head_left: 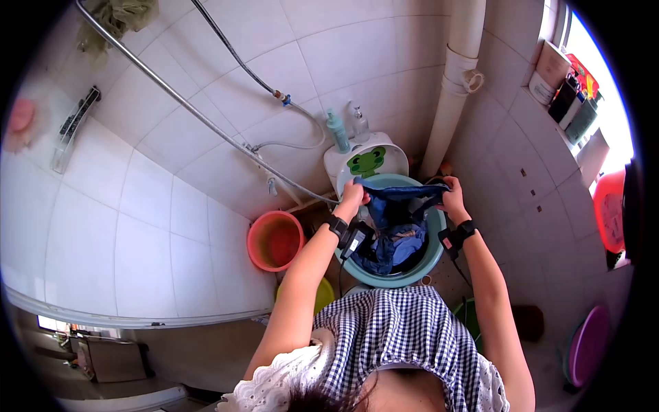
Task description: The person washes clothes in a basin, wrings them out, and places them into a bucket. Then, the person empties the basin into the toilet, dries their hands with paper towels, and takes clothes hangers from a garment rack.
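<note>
Over light-blue basin of clothes | both hands gripping dark-blue garment

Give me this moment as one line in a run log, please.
left hand: grips dark blue garment | right hand: grips its other side | garment: stretched between hands, over light blue basin | basin: blue cloth bunched inside

Clothes lie in the large basin, with the toilet and two pump bottles behind it, a bucket to its left, and a wall pipe behind it to the right.
</note>
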The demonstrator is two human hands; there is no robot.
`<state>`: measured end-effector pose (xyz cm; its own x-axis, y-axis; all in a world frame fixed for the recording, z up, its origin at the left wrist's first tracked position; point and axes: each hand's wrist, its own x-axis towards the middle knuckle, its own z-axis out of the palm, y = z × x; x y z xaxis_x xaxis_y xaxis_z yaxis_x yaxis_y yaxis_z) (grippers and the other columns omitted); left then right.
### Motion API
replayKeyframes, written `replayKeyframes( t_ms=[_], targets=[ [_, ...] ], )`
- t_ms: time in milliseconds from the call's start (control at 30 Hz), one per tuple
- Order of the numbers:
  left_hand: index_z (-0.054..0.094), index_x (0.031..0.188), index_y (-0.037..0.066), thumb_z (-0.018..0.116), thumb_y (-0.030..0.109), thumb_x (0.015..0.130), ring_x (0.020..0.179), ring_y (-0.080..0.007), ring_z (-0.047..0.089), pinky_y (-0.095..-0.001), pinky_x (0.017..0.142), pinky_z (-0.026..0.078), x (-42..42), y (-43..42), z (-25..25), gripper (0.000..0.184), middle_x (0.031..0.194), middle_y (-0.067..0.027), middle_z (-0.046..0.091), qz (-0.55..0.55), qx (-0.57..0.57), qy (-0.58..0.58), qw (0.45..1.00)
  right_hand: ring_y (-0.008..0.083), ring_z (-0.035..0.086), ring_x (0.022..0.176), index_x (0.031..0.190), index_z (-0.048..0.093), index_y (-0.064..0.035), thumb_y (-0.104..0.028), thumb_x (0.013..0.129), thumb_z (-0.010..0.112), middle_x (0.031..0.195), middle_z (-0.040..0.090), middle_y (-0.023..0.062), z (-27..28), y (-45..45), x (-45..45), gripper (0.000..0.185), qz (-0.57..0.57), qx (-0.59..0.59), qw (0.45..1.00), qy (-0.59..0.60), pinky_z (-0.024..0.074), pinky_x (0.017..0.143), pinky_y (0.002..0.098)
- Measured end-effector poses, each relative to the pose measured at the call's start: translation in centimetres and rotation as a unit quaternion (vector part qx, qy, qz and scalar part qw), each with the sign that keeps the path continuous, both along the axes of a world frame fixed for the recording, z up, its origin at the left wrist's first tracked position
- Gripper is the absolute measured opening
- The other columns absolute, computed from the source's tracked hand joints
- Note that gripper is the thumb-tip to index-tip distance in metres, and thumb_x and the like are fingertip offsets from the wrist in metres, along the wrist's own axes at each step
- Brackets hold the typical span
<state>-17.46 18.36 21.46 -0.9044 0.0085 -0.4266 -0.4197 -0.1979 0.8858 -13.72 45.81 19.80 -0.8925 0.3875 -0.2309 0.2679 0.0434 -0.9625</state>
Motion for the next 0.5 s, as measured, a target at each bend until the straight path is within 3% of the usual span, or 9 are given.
replayKeyframes(
  t_ms=[33, 100, 167, 233, 300, 333, 367, 400, 500],
  targets=[
    [0.052, 0.082, 0.002, 0.034, 0.005, 0.080, 0.047, -0.0120, 0.048, -0.0240, 0.043, 0.044, -0.3, 0.5, 2.1, 0.018, 0.064, -0.0056, 0.052, -0.041, -0.028, 0.044, 0.998, 0.0280, 0.057, 0.088, 0.115, 0.044, -0.0161, 0.007, 0.072, 0.044, 0.101, 0.052, 0.0117, 0.3, -0.2, -0.2, 0.049, 0.001, -0.002, 1.000, 0.000, 0.0528, 0.057, 0.0343],
    [0.052, 0.080, 0.002, 0.035, 0.004, 0.078, 0.047, -0.0120, 0.049, -0.0237, 0.041, 0.042, -0.6, 1.5, 5.9, 0.017, 0.063, -0.0054, 0.053, -0.109, -0.065, 0.129, 0.983, 0.0275, 0.055, 0.091, 0.122, 0.041, -0.0151, 0.006, 0.071, 0.051, 0.106, 0.049, 0.0133, 2.4, -2.0, 0.1, 0.056, 0.150, -0.154, 0.974, 0.074, 0.0516, 0.061, 0.0307],
    [0.053, 0.085, 0.002, 0.035, 0.004, 0.079, 0.048, -0.0122, 0.050, -0.0244, 0.043, 0.043, -1.0, 3.1, 9.1, 0.020, 0.063, -0.0049, 0.054, -0.153, -0.083, 0.200, 0.964, 0.0259, 0.056, 0.091, 0.126, 0.039, -0.0121, -0.001, 0.067, 0.064, 0.103, 0.050, 0.0130, 6.8, -5.5, 0.9, 0.065, 0.222, -0.093, 0.965, 0.106, 0.0497, 0.066, 0.0307],
    [0.054, 0.097, -0.002, 0.037, 0.004, 0.079, 0.051, -0.0132, 0.053, -0.0256, 0.046, 0.045, -1.0, 4.5, 12.0, 0.025, 0.071, -0.0067, 0.057, -0.175, -0.106, 0.270, 0.941, 0.0299, 0.056, 0.085, 0.124, 0.038, -0.0072, -0.009, 0.060, 0.074, 0.104, 0.049, 0.0176, 6.1, -7.9, -1.0, 0.073, 0.231, 0.146, 0.913, 0.304, 0.0471, 0.069, 0.0334],
    [0.051, 0.104, -0.006, 0.041, 0.001, 0.078, 0.061, -0.0128, 0.056, -0.0258, 0.050, 0.046, -0.7, 5.4, 14.2, 0.029, 0.078, -0.0087, 0.058, -0.177, -0.192, 0.384, 0.886, 0.0349, 0.055, 0.077, 0.114, 0.043, -0.0037, -0.016, 0.057, 0.077, 0.098, 0.053, 0.0210, 9.6, -9.2, -0.8, 0.067, 0.137, 0.344, 0.873, 0.316, 0.0453, 0.069, 0.0369],
    [0.051, 0.104, -0.006, 0.041, 0.001, 0.078, 0.061, -0.0128, 0.056, -0.0258, 0.050, 0.046, -0.6, 5.5, 15.2, 0.029, 0.078, -0.0087, 0.058, -0.176, -0.192, 0.379, 0.888, 0.0359, 0.052, 0.071, 0.096, 0.049, -0.0005, -0.013, 0.058, 0.075, 0.085, 0.055, 0.0213, 11.3, -9.5, -1.6, 0.048, 0.122, 0.263, 0.893, 0.343, 0.0443, 0.066, 0.0361],
    [0.050, 0.104, -0.007, 0.044, 0.001, 0.078, 0.068, -0.0120, 0.056, -0.0256, 0.053, 0.047, -0.5, 5.2, 16.2, 0.029, 0.080, -0.0086, 0.058, -0.180, -0.207, 0.452, 0.849, 0.0310, 0.053, 0.069, 0.083, 0.051, 0.0007, -0.009, 0.060, 0.072, 0.073, 0.056, 0.0172, 13.6, -9.4, -1.5, 0.033, 0.114, 0.226, 0.913, 0.321, 0.0438, 0.065, 0.0340],
    [0.050, 0.104, -0.008, 0.047, 0.000, 0.077, 0.074, -0.0111, 0.056, -0.0254, 0.056, 0.047, -0.8, 4.4, 16.9, 0.028, 0.083, -0.0085, 0.058, -0.181, -0.220, 0.523, 0.803, 0.0285, 0.054, 0.069, 0.082, 0.051, 0.0007, -0.007, 0.061, 0.071, 0.073, 0.056, 0.0167, 14.6, -8.8, -2.2, 0.031, 0.112, 0.224, 0.909, 0.333, 0.0437, 0.065, 0.0329],
    [0.047, 0.107, -0.007, 0.046, 0.002, 0.082, 0.086, -0.0142, 0.057, -0.0296, 0.071, 0.053, 1.3, 1.9, 20.6, 0.026, 0.099, -0.0086, 0.056, -0.156, -0.119, 0.459, 0.866, 0.0217, 0.055, 0.069, 0.082, 0.053, 0.0006, -0.005, 0.061, 0.070, 0.072, 0.055, 0.0146, 19.1, -8.5, -3.1, 0.027, 0.121, 0.252, 0.883, 0.378, 0.0438, 0.065, 0.0307]
  ],
)
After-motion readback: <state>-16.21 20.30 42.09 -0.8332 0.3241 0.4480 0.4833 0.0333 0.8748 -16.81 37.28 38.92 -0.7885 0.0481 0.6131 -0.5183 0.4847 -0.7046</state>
